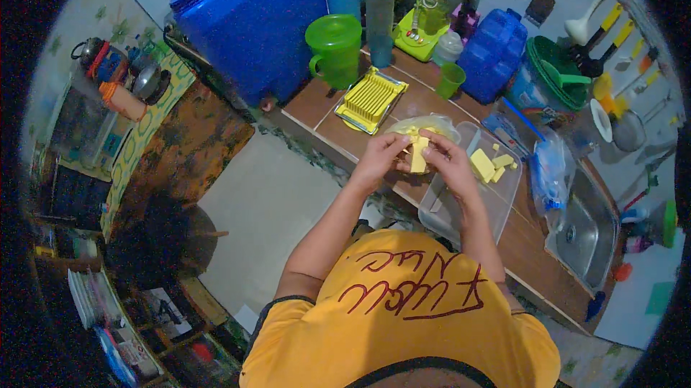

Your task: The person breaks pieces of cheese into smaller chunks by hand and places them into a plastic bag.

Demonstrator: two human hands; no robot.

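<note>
My left hand (pixel 382 158) and my right hand (pixel 453 165) meet over the counter, fingers closed on a pale yellow block that looks like cheese (pixel 419 158). Just behind them lies a clear plastic bag (pixel 440 126) with more yellow pieces, partly hidden by my fingers. Under and beside my right hand sits a clear plastic container (pixel 469 214); several yellow cheese chunks (pixel 484 164) rest in its far part. To the left of my hands is a yellow slicer (pixel 372 100) with parallel slots, lying flat.
Behind the slicer stand a green pitcher (pixel 335 53), a tall bottle (pixel 380 24) and a big blue jug (pixel 248 28). A green cup (pixel 450 80) and a lime-green blender (pixel 425 32) are farther back. At right are a blue plastic bag (pixel 551 176) and a metal sink (pixel 586 244).
</note>
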